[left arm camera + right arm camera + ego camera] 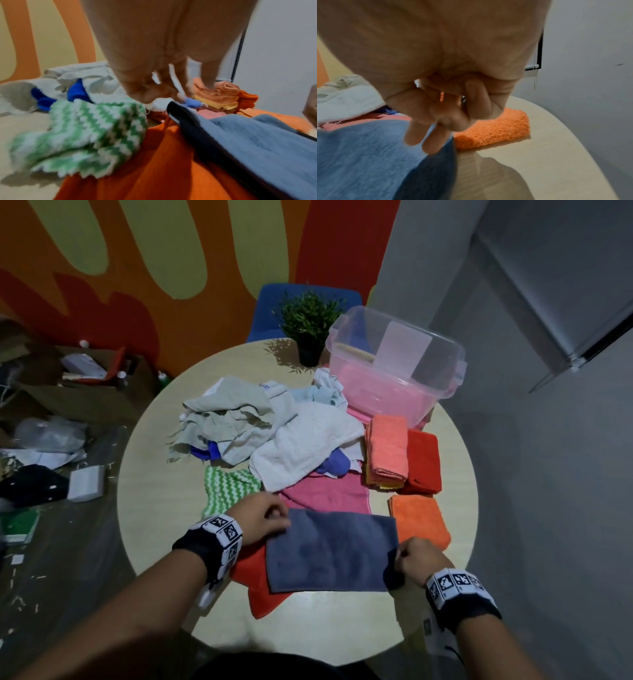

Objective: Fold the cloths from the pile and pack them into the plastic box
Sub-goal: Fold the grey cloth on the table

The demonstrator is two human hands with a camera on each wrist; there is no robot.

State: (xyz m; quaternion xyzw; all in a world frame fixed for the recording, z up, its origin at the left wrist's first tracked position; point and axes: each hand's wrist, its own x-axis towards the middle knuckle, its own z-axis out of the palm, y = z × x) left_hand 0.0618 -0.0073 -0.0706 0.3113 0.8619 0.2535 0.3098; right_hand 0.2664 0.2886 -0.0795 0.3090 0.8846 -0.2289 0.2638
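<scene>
A blue-grey cloth [329, 549] lies spread at the table's front, on top of a red-orange cloth [255, 583]. My left hand [270, 517] pinches its far left corner; in the left wrist view the curled fingers [147, 93] meet the blue-grey cloth [248, 142] at that raised corner. My right hand [409, 559] grips the right edge, where the fingers [435, 143] hold a lifted fold of the blue-grey cloth [368, 155]. The unfolded pile [267, 426] sits mid-table. The clear plastic box [387, 402] stands at the back right with pink cloth inside.
Folded stacks lie right of the pile: peach [388, 450], red [423, 462] and an orange one [419, 520] close to my right hand. A green zigzag cloth [226, 484] and a pink cloth [329, 494] lie behind my hands. A potted plant [310, 320] stands at the back.
</scene>
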